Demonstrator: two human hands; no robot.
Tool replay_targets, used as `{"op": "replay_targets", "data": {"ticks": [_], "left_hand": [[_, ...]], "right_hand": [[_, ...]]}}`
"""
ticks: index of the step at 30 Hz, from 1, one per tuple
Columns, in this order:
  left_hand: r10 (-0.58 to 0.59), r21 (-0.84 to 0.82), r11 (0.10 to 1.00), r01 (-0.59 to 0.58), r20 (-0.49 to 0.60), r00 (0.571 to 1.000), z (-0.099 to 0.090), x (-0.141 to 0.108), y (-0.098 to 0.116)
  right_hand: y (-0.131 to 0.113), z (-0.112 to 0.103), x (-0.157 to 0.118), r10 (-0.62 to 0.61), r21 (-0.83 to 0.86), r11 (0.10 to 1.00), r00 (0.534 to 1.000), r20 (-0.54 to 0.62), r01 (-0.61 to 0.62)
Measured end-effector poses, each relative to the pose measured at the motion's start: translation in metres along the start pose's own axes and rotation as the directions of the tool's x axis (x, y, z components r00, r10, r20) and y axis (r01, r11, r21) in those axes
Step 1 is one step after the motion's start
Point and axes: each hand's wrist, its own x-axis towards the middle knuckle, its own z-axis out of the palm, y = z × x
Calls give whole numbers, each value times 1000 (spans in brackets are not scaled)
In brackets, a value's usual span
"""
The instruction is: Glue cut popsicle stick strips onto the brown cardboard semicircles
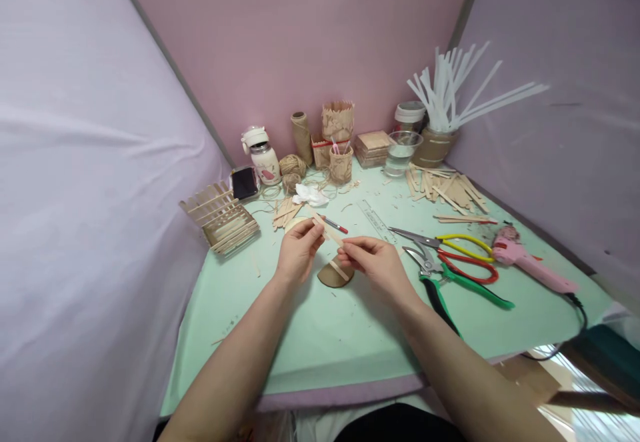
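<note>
A flat wooden popsicle stick [332, 233] is held slantwise between my two hands above the table. My left hand [300, 249] pinches its upper end, and the fingers of my right hand [373, 260] are closed on the lower end. Below them lies a brown round disc [334, 278] with a pale stick across it, partly hidden by my right hand. Behind my left hand shows the edge of a pale round piece [294, 223]. A red-capped pen [336, 225] and a clear ruler [376, 221] lie just beyond my hands.
On the right lie scissors [465, 255], green-handled pruning shears [443, 282] and a pink glue gun [533, 265] with its cord. Loose sticks [450, 189] are heaped behind them, near a water bowl [400, 155]. A stick-built rack [225, 225] stands left; twine balls [293, 165] and a bottle [265, 162] stand at the back.
</note>
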Motion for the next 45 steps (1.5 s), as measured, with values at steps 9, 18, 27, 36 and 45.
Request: {"op": "replay_targets", "data": {"ticks": [9,18,27,36,45], "left_hand": [[-82,149,987,57,167,982,7,-10,5],[-224,337,934,119,291,930,6,-14,-2],[-257,408,908,97,358,898,6,-16,0],[-455,347,878,329,397,797,2,-14,2],[-477,314,877,364,482,734,-7,-11,7]], "right_hand": [[0,-4,-1,-174,-240,951,978,114,197],[-13,-12,-2,-438,-368,820,894,91,439],[-11,-6,-7,-510,-485,750,860,7,449],[-15,-2,-10,-523,-496,745,852,-22,445],[-17,-2,-4,-507,-401,821,843,-182,407]]}}
